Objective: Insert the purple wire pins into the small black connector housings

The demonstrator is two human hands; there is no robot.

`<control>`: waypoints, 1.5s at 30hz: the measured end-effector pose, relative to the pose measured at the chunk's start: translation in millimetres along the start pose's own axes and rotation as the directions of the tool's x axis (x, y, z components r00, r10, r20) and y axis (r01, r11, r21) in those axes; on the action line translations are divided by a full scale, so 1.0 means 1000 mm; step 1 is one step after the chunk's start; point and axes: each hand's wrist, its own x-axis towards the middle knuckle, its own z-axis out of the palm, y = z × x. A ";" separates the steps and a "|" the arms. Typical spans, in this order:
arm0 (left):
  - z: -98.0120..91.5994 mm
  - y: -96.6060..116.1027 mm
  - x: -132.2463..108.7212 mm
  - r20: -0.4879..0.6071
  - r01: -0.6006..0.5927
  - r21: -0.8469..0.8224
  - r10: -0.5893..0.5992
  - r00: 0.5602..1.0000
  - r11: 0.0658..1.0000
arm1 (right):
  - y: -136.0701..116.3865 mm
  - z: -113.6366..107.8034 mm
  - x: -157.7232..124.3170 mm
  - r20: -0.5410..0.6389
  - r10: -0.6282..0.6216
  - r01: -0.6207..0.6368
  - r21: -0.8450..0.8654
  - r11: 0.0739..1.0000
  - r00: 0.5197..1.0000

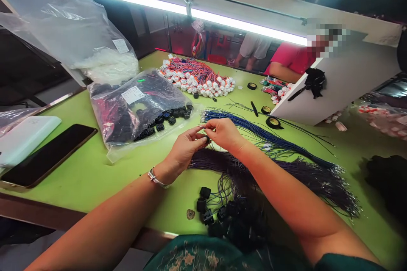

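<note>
I can make out no words or numbers. The white label [132, 94] on my nearer bag [111, 123] carries print too small for me to read. So does the label [121, 45] on the farther bag [92, 38]. The faint marks on the white box [30, 137] at my left are illegible too.

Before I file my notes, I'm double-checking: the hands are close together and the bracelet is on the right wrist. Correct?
Not quite: the head view shows the bracelet on the left wrist, not the right. The left hand and right hand are indeed close together.
</note>
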 end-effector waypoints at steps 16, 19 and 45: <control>-0.011 -0.006 0.012 0.017 0.176 -0.144 -0.176 0.984 0.974 | 0.019 0.002 -0.045 0.006 0.242 -0.210 0.523 0.826 0.970; -0.012 -0.007 0.013 0.043 0.176 -0.144 -0.172 0.984 0.974 | 0.018 0.004 -0.048 0.059 0.259 -0.244 0.579 0.778 0.964; -0.002 -0.014 0.006 -0.026 0.013 0.150 -0.009 1.000 0.989 | 0.021 0.011 -0.051 -0.049 0.225 -0.187 0.402 0.896 0.973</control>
